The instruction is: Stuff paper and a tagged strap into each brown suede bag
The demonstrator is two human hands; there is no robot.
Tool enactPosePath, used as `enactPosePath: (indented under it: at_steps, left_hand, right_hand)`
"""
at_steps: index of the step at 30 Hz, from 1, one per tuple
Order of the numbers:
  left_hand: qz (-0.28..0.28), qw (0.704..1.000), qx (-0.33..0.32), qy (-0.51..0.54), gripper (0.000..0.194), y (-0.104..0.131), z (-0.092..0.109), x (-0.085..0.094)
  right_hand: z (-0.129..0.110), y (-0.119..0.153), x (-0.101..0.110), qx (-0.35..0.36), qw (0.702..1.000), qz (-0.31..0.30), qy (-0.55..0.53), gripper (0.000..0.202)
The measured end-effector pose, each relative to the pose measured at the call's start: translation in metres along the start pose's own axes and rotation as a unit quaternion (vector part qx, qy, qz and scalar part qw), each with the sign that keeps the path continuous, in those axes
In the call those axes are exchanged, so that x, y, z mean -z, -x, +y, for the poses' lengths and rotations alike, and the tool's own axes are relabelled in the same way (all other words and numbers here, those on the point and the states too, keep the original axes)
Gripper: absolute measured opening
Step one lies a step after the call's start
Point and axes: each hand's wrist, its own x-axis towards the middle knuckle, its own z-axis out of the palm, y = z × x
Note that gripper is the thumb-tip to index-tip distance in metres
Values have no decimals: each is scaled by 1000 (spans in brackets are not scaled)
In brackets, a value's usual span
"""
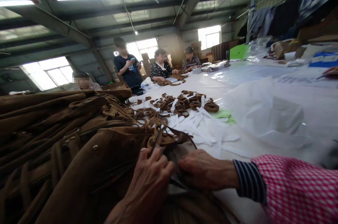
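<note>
A brown cloth bag (113, 146) with a dark lining and a zipper edge lies in front of me at the lower middle. My left hand (151, 178) is closed on the bag's edge, its fingers curled and knuckles up. Right beside it, my right hand (200, 169) is also closed, its fingertips hidden against the grey-brown lining (182, 139). The two hands nearly touch. A striped cuff and a pink checked sleeve (295, 185) cover my right arm.
More brown bags (52, 118) are heaped at the left. Brown straps (182, 102) and white paper strips (206, 129) lie on the white table (253, 76), near crumpled white sheeting (266, 111). Several people are at the far side; a hand (331, 72) shows at the right edge.
</note>
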Motion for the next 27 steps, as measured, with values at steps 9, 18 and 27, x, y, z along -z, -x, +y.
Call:
enactPosePath:
  at_steps: [9,18,27]
  left_hand:
    - [-7,991,32,128,31,-9,-24,13]
    - [-25,975,129,179,25,-21,-37,-2]
    - [-18,952,187,243,16,-37,-36,-28]
  right_hand:
    - [-4,1,-13,40,991,62,110,17]
    - [15,-40,-13,0,970,162,179,12]
    - [21,-41,-3,157,958,184,156,11]
